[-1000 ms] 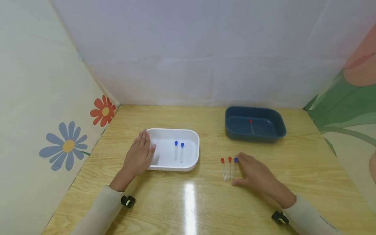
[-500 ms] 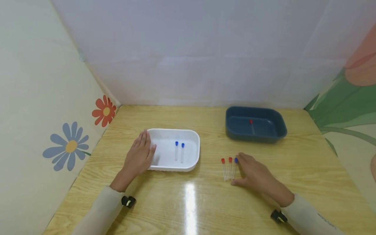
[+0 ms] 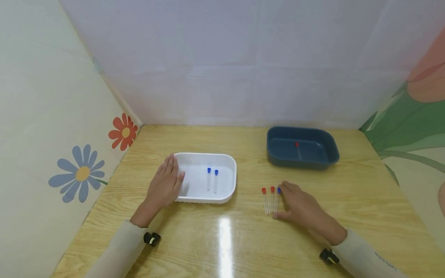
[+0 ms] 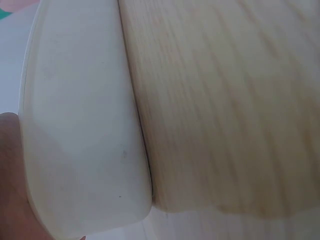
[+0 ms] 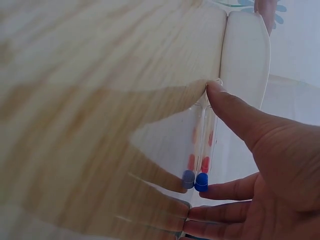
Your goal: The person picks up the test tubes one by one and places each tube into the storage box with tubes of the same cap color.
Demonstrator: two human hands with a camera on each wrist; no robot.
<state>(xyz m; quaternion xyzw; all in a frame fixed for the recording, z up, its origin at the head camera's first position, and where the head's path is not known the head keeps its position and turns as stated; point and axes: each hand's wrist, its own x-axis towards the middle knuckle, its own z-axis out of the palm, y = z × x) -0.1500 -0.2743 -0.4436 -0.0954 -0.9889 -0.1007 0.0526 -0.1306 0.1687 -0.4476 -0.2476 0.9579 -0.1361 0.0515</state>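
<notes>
My left hand (image 3: 162,184) rests flat on the left end of the white tray (image 3: 229,185), fingers straight along it and thumb over the rim. Two blue-capped test tubes (image 3: 209,179) lie side by side in that tray. My right hand (image 3: 301,206) reaches around another blue-capped test tube (image 3: 277,200) on the table, the index fingertip at its blue cap (image 5: 201,182) and the thumb (image 5: 235,110) at its bottom end, with the fingers extended. Close to its left lie two red-capped test tubes (image 3: 264,200), caps pointing away.
A dark blue tray (image 3: 302,164) stands at the back right with one red-capped test tube (image 3: 297,145) in it. Both stand on a wooden table (image 3: 187,243) with a pale curtain (image 3: 222,77) behind and flower-printed sheets on the sides.
Almost nothing has moved. My right thumb has drawn very slightly toward the blue-capped tube's bottom end; the left hand and both trays stay in place.
</notes>
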